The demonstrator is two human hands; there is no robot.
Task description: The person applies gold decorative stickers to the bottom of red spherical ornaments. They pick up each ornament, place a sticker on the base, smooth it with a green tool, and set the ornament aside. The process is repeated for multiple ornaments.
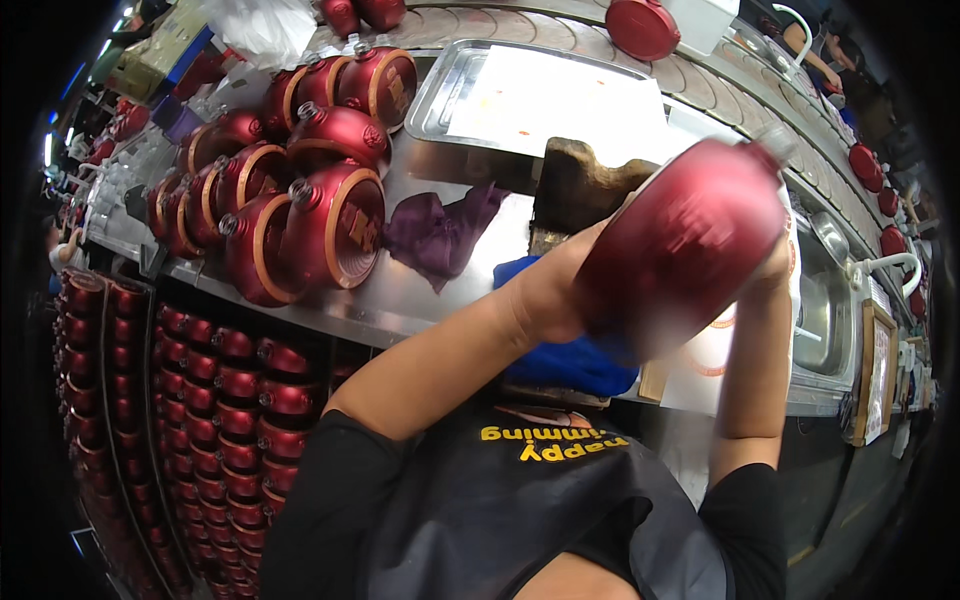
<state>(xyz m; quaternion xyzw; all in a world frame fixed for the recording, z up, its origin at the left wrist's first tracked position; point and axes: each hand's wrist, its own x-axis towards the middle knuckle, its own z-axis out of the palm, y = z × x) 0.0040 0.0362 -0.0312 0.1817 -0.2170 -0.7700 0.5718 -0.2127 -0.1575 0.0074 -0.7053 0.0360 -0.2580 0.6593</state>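
Raised close before me is a large, round, flattened red bottle (pixel 690 235), blurred by motion, its clear neck tilted toward the upper right. My left hand (pixel 556 292) grips its left side, with most of the fingers hidden behind it. On the other side, my right hand (pixel 776 268) holds the bottle's right edge, partly covered by it. Beneath and behind the bottle are a dark, worn block with a curved notch (pixel 575 190) and a bunched blue cloth (pixel 570 368). A crumpled purple cloth (pixel 440 232) lies on the metal bench, left of the block.
Several red bottles with gold-coloured rims (pixel 335 225) crowd the bench's left side. A metal tray (pixel 432 118) with white paper sits at the back, before a segmented conveyor (pixel 520 22). At right is a sink (pixel 828 340) with a white tap. Racked red bottles (pixel 235 375) fill the lower left.
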